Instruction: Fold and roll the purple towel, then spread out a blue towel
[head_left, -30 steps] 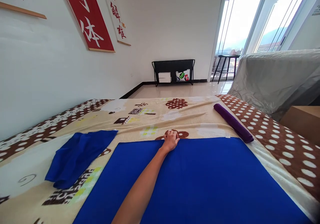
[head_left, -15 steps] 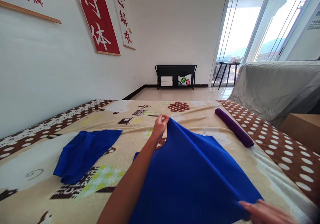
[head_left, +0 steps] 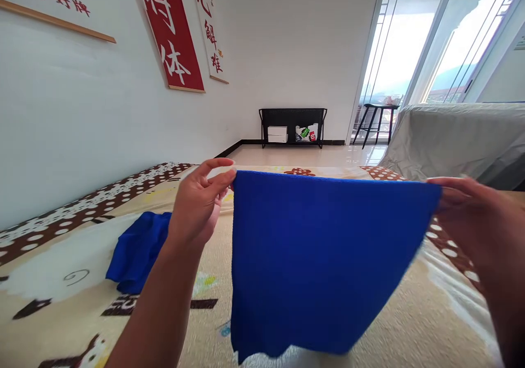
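Note:
A blue cloth [head_left: 324, 258] hangs stretched between my two hands above the bed, its top edge nearly level and its bottom edge wavy. My left hand [head_left: 200, 198] pinches the top left corner between thumb and fingers. At the top right corner, my right hand [head_left: 467, 209] grips the cloth, with part of the fingers behind it. Left of my left forearm, a second blue cloth [head_left: 137, 250] lies crumpled on the patterned blanket [head_left: 74, 247]. The hanging cloth covers much of the blanket's middle.
White polka dots run along the blanket's brown border [head_left: 65, 215]. Beyond the bed are a black rack [head_left: 292, 117] by the wall, a dark stool [head_left: 379, 108] near the glass door, and a grey covered piece of furniture [head_left: 459, 133] at right.
The blue cloth has been lifted off the bed and spread taut by two corners. Both hands have risen. The purple roll seen earlier on the right no longer shows.

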Action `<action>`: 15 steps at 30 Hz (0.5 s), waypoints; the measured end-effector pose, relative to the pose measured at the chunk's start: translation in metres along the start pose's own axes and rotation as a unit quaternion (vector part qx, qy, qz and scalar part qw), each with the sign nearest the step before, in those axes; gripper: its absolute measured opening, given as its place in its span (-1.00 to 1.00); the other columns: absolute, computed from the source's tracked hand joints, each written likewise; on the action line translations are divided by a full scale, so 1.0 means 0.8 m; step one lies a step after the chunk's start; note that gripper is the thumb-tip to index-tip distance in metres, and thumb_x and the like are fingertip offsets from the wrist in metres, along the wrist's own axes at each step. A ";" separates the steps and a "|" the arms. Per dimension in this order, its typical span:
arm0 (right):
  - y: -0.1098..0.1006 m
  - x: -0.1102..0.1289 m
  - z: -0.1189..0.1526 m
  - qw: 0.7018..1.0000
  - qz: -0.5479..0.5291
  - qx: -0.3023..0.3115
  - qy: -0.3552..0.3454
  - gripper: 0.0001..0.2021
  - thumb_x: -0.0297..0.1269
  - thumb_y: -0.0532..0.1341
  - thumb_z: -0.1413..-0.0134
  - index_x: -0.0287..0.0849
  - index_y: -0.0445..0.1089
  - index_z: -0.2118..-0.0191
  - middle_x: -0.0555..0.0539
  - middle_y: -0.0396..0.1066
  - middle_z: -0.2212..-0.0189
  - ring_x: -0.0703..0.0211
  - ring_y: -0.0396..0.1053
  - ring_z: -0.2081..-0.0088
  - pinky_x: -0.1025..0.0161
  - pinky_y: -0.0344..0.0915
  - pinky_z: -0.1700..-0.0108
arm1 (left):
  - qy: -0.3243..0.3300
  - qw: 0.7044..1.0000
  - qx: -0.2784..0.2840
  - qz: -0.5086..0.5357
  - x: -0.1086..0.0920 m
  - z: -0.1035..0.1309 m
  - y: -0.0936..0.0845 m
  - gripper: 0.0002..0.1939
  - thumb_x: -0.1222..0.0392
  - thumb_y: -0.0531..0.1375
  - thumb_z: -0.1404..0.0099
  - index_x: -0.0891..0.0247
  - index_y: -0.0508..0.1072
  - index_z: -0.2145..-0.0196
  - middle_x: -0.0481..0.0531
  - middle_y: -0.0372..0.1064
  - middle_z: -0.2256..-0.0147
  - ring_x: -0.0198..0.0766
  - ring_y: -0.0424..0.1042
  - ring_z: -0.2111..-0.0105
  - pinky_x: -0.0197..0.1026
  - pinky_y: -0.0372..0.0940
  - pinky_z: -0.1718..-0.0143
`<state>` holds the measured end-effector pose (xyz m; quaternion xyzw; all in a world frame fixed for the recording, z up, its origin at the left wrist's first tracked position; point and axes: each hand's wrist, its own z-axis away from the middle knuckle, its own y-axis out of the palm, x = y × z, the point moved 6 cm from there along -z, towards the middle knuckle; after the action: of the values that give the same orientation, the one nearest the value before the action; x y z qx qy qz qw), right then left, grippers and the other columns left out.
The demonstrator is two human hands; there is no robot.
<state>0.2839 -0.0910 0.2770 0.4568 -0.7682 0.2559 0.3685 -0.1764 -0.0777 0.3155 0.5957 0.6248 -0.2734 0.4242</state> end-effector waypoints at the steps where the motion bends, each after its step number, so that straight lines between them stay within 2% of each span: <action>1: 0.025 -0.013 -0.008 0.996 -0.055 0.037 0.062 -0.49 -0.06 0.13 -0.24 -0.54 0.44 0.04 -0.28 0.55 0.24 0.07 0.54 0.22 0.15 0.38 0.18 | -0.022 1.000 -0.006 0.006 0.017 -0.008 -0.004 -0.67 0.17 0.43 -0.06 0.21 0.54 0.19 -0.12 0.35 0.52 -0.44 0.28 0.49 -0.37 0.14 0.45; 3: 0.069 -0.035 -0.020 0.969 -0.155 0.095 0.167 -0.43 -0.14 0.18 -0.20 -0.70 0.32 -0.05 -0.36 0.53 0.22 0.07 0.52 0.18 0.15 0.35 0.12 | -0.063 0.998 -0.023 0.013 0.051 -0.026 -0.009 -0.61 0.15 0.46 0.03 0.26 0.54 0.22 -0.09 0.38 0.51 -0.44 0.29 0.50 -0.36 0.09 0.48; 4: 0.084 -0.041 -0.026 0.959 -0.183 0.102 0.190 -0.40 -0.18 0.22 -0.16 -0.75 0.27 -0.07 -0.39 0.52 0.20 0.08 0.52 0.16 0.15 0.33 0.10 | -0.072 0.997 -0.034 0.014 0.063 -0.037 -0.010 -0.60 0.14 0.47 0.06 0.28 0.54 0.24 -0.08 0.39 0.50 -0.43 0.29 0.50 -0.35 0.08 0.49; 6: 0.101 -0.040 -0.043 0.961 -0.191 0.095 0.178 -0.37 -0.24 0.27 -0.10 -0.79 0.22 -0.09 -0.42 0.50 0.17 0.12 0.51 0.17 0.19 0.30 0.07 | -0.067 0.996 -0.054 0.013 0.073 -0.058 -0.008 -0.59 0.14 0.47 0.09 0.30 0.53 0.27 -0.07 0.40 0.49 -0.43 0.30 0.50 -0.34 0.08 0.47; 8: 0.107 -0.025 -0.061 0.965 -0.196 0.083 0.152 -0.39 -0.28 0.28 -0.09 -0.75 0.22 -0.11 -0.37 0.50 0.17 0.20 0.51 0.19 0.21 0.28 0.05 | -0.045 0.997 -0.064 0.015 0.063 -0.075 -0.004 -0.63 0.15 0.45 0.07 0.28 0.53 0.27 -0.08 0.40 0.47 -0.44 0.30 0.47 -0.35 0.11 0.43; 11: 0.097 0.012 -0.078 0.972 -0.207 0.062 0.088 -0.43 -0.33 0.33 -0.05 -0.59 0.28 -0.12 -0.15 0.53 0.27 0.31 0.49 0.25 0.22 0.27 0.03 | 0.038 0.997 -0.066 0.003 0.024 -0.080 0.001 -0.70 0.15 0.40 -0.04 0.23 0.54 0.24 -0.11 0.39 0.45 -0.46 0.30 0.44 -0.38 0.11 0.41; 13: 0.085 0.031 -0.071 0.978 -0.199 0.050 0.045 -0.46 -0.34 0.37 -0.02 -0.48 0.34 -0.11 -0.03 0.51 0.39 0.35 0.47 0.31 0.24 0.29 0.06 | 0.089 0.992 -0.072 -0.045 0.000 -0.063 -0.003 -0.74 0.13 0.35 -0.14 0.22 0.54 0.20 -0.15 0.33 0.52 -0.47 0.22 0.52 -0.38 0.07 0.49; 15: 0.070 0.025 -0.044 0.983 -0.170 0.038 0.049 -0.51 -0.30 0.40 0.01 -0.36 0.42 -0.06 0.01 0.47 0.46 0.38 0.43 0.38 0.32 0.32 0.15 | 0.094 0.985 -0.090 -0.115 -0.005 -0.028 -0.015 -0.74 0.09 0.31 -0.21 0.20 0.53 0.15 -0.19 0.23 0.58 -0.49 0.08 0.62 -0.37 -0.02 0.59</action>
<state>0.2397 -0.0500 0.3109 0.5814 -0.6498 0.2406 0.4263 -0.1931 -0.0621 0.3279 0.5018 0.7486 -0.2058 0.3813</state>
